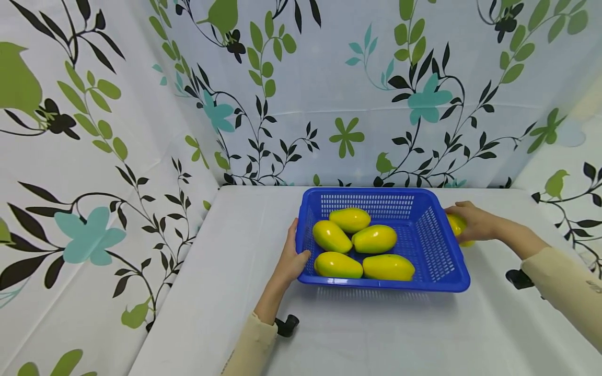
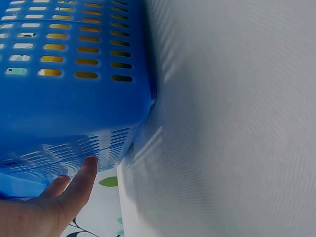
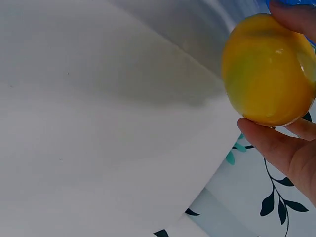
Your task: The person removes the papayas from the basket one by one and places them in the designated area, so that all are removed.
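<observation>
A blue plastic basket (image 1: 428, 245) with slotted walls stands on the white table, holding several yellow-green mangoes (image 1: 374, 239) toward its left and front. My left hand (image 1: 288, 261) holds the basket's left side, thumb at the rim; in the left wrist view its fingers (image 2: 81, 185) lie against the slotted wall (image 2: 69, 106). Just outside the basket's right side, my right hand (image 1: 477, 222) grips another yellow mango (image 1: 456, 224). From the right wrist view, that mango (image 3: 269, 69) sits between the thumb and fingers of the right hand (image 3: 291, 148), close to the blue basket.
The white table (image 1: 226, 313) extends around the basket. Behind it and along both sides hangs a pale cloth (image 1: 301, 104) printed with leaves, birds and flowers. Dark straps or devices (image 1: 287, 326) show at both wrists.
</observation>
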